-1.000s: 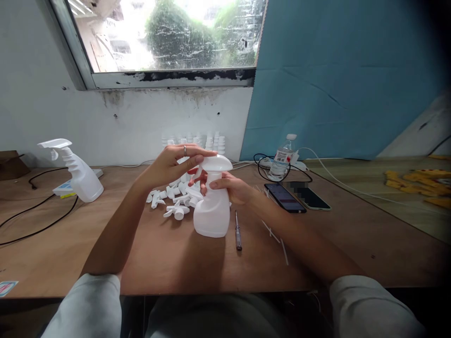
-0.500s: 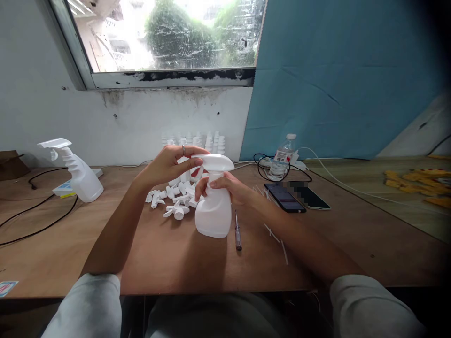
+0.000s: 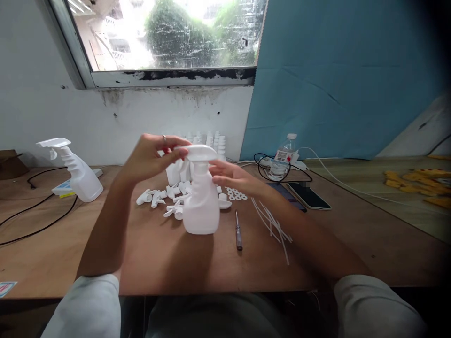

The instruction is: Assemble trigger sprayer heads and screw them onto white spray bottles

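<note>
A white spray bottle [image 3: 201, 206] with a trigger head hangs just above the wooden table [image 3: 176, 263] in the middle. My left hand [image 3: 150, 157] pinches the trigger head from the left and carries the bottle. My right hand [image 3: 230, 177] is just right of the bottle's neck, fingers stretched out and apart, off the bottle. Behind the bottle lies a heap of loose white trigger parts [image 3: 165, 197]. Small white washers [image 3: 236, 194] and thin white tubes [image 3: 273, 223] lie to the right.
A finished white spray bottle [image 3: 79, 176] stands at the left near black cables [image 3: 38, 206]. A screwdriver [image 3: 238, 231] lies right of the held bottle. Two phones [image 3: 308, 195], a water bottle [image 3: 283, 157] and cables sit at the right. White parts [image 3: 211, 140] stand along the wall.
The bottle has moved left and up with my left hand. My right hand has let go of the bottle's neck and opened, which uncovers the washers and tubes.
</note>
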Motion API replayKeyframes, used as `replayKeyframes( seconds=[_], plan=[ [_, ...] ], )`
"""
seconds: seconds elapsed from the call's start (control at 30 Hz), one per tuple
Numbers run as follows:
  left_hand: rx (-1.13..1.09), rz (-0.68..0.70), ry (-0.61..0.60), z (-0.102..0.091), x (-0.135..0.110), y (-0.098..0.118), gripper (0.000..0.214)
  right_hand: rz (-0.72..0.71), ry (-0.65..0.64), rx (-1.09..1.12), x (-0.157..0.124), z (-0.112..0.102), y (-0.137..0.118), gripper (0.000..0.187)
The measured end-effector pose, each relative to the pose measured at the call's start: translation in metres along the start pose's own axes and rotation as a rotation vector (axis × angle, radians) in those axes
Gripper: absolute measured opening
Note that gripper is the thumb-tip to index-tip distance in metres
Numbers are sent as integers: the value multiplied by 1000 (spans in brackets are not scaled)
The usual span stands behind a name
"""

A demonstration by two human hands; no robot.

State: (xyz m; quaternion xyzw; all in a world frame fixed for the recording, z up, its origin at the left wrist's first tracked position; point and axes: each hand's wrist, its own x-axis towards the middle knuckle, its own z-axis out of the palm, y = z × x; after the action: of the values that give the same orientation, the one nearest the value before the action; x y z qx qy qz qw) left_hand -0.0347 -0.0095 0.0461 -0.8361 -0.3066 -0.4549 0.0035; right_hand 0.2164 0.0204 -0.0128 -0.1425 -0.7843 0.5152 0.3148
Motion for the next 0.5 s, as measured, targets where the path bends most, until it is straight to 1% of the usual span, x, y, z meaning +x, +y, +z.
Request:
replayKeyframes(
  seconds=[0.03, 0.1, 0.17, 0.23, 0.3, 0.37, 0.43, 0.5],
  plan=[
    [33, -18, 55, -9, -2, -2, 25, -35, 52, -52, -2, -6, -5, 49],
    [89, -80, 160, -29, -7, -8, 24, -99, 156, -153, -8, -16, -16, 46],
    [187, -170, 266, -50, -13, -15, 19, -137, 256, -244, -16, -26, -30, 39],
    [336, -286, 378, -69, -19, -23, 13, -144, 328, -346, -27, -34, -43, 34],
    [469, -405, 472, -85, -26, -31, 12, -151, 370, -451, -37, -40, -55, 31],
    [536, -519, 551, -98, -32, -41, 10, -170, 391, -541, -47, -44, -65, 29],
    [532, -614, 616, -108, -37, -54, 7, -192, 401, -610, -55, -45, -74, 26],
    [479, -702, 667, -115, -42, -70, 7, -229, 413, -659, -62, -45, -82, 25]
  ],
)
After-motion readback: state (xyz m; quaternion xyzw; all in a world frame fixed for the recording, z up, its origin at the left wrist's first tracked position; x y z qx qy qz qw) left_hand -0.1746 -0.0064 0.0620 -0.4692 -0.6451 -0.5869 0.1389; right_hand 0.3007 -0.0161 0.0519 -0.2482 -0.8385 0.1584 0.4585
